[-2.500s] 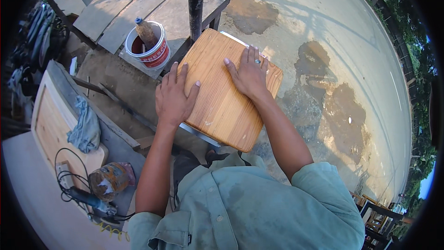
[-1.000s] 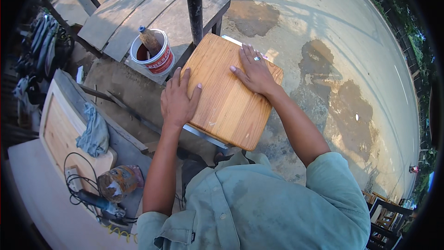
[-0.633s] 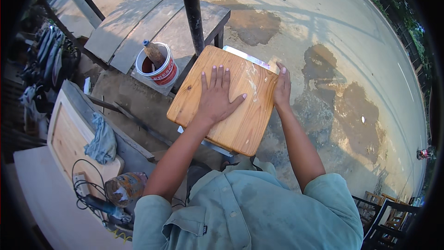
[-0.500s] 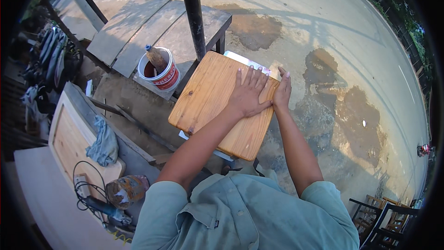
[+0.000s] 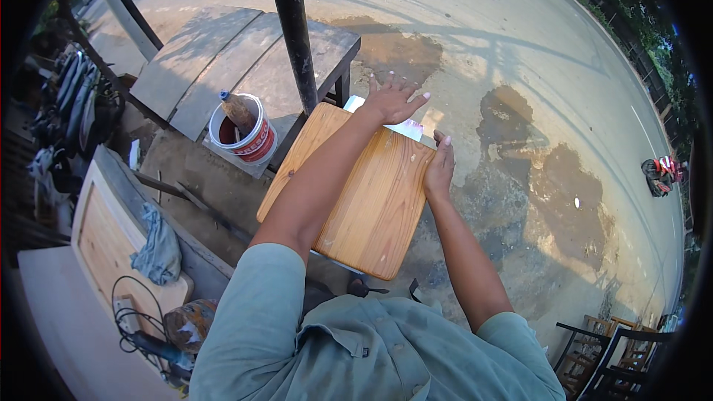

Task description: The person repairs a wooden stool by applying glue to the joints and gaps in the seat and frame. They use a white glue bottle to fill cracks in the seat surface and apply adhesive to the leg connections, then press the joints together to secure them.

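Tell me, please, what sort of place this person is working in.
Probably an outdoor roadside woodworking spot: a smooth wooden board sits at the centre, a corded power tool lies near a framed wooden panel, and a road runs beyond.

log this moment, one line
left hand: spread over far edge of wooden panel; right hand: at panel's right edge; blue cloth: on pale board

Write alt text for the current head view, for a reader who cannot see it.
A person's spread left hand reaches over the far edge of a flat, round-cornered, light-brown wooden panel; the right hand is at its right edge. To the left, a round white bucket with a red label stands on weathered grey boards.
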`<act>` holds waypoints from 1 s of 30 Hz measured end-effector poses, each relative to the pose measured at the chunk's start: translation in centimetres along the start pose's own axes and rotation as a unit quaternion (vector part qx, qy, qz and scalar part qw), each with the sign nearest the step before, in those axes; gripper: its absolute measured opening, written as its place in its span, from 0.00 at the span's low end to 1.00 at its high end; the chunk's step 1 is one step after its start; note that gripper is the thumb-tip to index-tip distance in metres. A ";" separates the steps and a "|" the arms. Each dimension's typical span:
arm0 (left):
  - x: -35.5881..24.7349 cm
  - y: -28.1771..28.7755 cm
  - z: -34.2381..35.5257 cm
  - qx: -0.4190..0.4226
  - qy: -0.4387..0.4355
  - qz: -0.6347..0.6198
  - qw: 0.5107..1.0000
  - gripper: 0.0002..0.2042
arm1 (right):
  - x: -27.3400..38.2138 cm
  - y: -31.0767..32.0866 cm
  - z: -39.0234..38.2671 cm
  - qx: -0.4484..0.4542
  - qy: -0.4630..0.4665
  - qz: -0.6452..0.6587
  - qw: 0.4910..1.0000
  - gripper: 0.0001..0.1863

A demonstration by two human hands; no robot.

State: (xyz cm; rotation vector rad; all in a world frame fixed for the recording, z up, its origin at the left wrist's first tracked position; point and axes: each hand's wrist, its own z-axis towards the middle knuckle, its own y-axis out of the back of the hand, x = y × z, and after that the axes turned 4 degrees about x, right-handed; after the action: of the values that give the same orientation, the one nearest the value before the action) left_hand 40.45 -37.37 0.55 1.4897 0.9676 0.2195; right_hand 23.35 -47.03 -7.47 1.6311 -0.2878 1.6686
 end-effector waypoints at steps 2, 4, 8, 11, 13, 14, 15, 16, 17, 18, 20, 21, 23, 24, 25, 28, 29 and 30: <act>-0.4 -2.3 0.3 0.054 0.012 0.049 0.997 0.42 | 0.1 0.1 0.2 0.005 0.000 -0.004 1.000 0.36; -2.8 -2.6 -1.0 0.143 -0.003 0.115 0.983 0.40 | -0.1 0.5 0.2 0.006 -0.006 -0.004 1.000 0.36; -4.3 -6.2 -2.0 0.001 -0.107 0.135 0.985 0.36 | 0.2 0.0 0.0 -0.032 -0.006 -0.007 0.999 0.33; -2.7 -6.8 -3.4 -0.060 -0.183 0.148 0.970 0.35 | -0.4 0.0 0.0 -0.052 -0.014 -0.022 0.998 0.33; 0.3 -5.8 -4.3 -0.075 -0.168 0.145 0.972 0.36 | 0.3 0.1 -0.2 -0.032 -0.026 -0.055 0.998 0.34; 2.1 -4.8 -4.5 -0.088 -0.140 0.160 0.973 0.36 | 0.1 -0.1 -0.1 -0.025 -0.020 -0.043 0.999 0.34; 2.9 -4.2 -4.5 -0.101 -0.113 0.173 0.973 0.36 | 0.2 -0.2 0.0 -0.023 -0.022 -0.046 0.998 0.34; 2.9 -4.2 -4.4 -0.105 -0.084 0.174 0.975 0.37 | 0.4 -0.2 0.1 -0.020 -0.025 -0.049 0.998 0.34; 2.6 -4.1 -4.4 -0.109 -0.058 0.176 0.977 0.37 | 0.6 -0.2 0.0 -0.019 -0.028 -0.052 0.998 0.34; 2.3 -4.1 -4.4 -0.112 -0.030 0.178 0.977 0.38 | 0.7 -0.3 -0.1 -0.020 -0.028 -0.052 0.998 0.34; 1.1 -5.2 -4.6 -0.119 -0.020 0.161 0.980 0.39 | 0.7 -0.2 -0.1 -0.021 -0.026 -0.054 0.998 0.34; -0.1 -5.7 -5.1 -0.123 -0.015 0.151 0.981 0.39 | 0.5 -0.1 0.0 -0.020 -0.023 -0.047 0.998 0.34; -2.2 -7.4 -6.5 -0.098 -0.090 0.122 0.984 0.39 | 0.2 0.2 0.1 -0.020 -0.015 -0.033 0.999 0.34; -2.4 -8.4 -7.3 -0.098 -0.129 0.123 0.979 0.39 | 0.3 0.0 0.2 -0.019 -0.017 -0.032 0.999 0.34; -2.2 -9.0 -7.6 -0.099 -0.167 0.125 0.973 0.39 | 0.5 -0.1 0.2 -0.018 -0.020 -0.031 0.999 0.34; 1.5 -5.9 -9.1 -0.087 -0.149 0.128 0.977 0.38 | 0.1 -0.1 0.1 -0.022 -0.022 -0.039 0.999 0.34; 2.8 -5.2 -9.1 -0.092 -0.129 0.143 0.977 0.38 | 0.1 0.0 0.0 -0.024 -0.021 -0.045 0.998 0.34; 4.0 -4.4 -9.1 -0.098 -0.074 0.156 0.980 0.39 | 0.5 -0.1 -0.1 -0.022 -0.024 -0.047 0.998 0.34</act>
State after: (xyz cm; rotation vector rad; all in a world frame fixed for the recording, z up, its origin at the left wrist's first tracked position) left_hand 35.12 -28.67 -3.22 1.4484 0.5725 0.4123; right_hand 23.39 -46.74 -7.05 1.6289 -0.2661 1.5438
